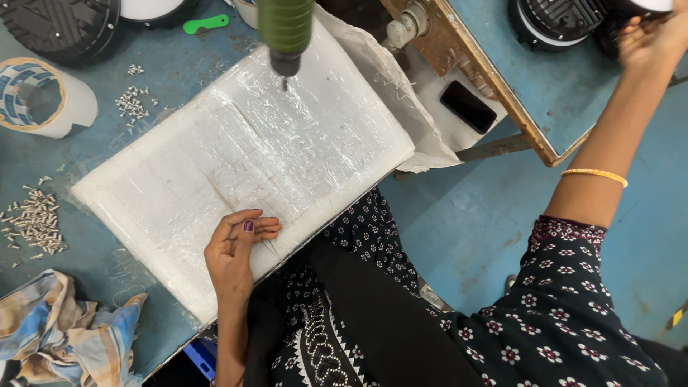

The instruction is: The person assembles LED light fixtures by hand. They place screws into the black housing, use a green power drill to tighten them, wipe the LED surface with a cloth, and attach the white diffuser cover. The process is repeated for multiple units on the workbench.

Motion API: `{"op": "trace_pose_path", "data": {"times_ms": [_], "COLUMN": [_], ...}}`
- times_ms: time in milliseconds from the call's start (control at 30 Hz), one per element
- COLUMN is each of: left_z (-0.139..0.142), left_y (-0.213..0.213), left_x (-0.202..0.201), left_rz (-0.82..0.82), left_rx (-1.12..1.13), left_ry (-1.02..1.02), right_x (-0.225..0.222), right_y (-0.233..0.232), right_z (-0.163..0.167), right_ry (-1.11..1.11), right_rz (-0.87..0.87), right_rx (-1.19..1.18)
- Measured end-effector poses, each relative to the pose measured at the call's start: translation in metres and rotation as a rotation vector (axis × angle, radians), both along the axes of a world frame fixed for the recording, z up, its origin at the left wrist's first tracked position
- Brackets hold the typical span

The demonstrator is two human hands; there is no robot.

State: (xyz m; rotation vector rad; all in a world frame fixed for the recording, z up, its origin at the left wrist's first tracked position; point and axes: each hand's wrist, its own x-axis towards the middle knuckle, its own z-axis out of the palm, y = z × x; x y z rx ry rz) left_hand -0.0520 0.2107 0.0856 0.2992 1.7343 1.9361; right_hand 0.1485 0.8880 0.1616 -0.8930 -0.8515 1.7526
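My left hand (236, 247) rests on the near edge of a white foam slab wrapped in clear film (244, 150), fingers loosely curled, holding nothing that I can see. A green electric screwdriver (285, 32) hangs tip-down over the slab's far edge. My right hand (652, 39) is stretched out to the upper right, on a black round part (616, 29) that stands on a neighbouring blue table (559, 93). A gold bangle (595, 174) sits on that forearm.
Small silver screws lie in piles at the left (34, 222) and upper left (132, 104). A tape roll (32, 93), a black round housing (61, 25), a green plastic tool (204, 24), a checked cloth (64, 330) and a black phone (468, 106) are around.
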Motion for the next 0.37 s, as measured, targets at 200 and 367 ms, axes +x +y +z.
{"op": "trace_pose_path", "data": {"times_ms": [200,367], "left_z": [0.002,0.002], "left_y": [-0.001,-0.002], "left_x": [0.002,0.002], "left_rz": [0.003,0.004], "left_rx": [0.014,0.018], "left_ry": [0.007,0.01], "right_x": [0.003,0.022], "right_y": [0.009,0.03], "right_z": [-0.004,-0.024], "right_ry": [-0.41,-0.845], "right_rz": [0.132,0.024], "right_rx": [0.18,0.176]}}
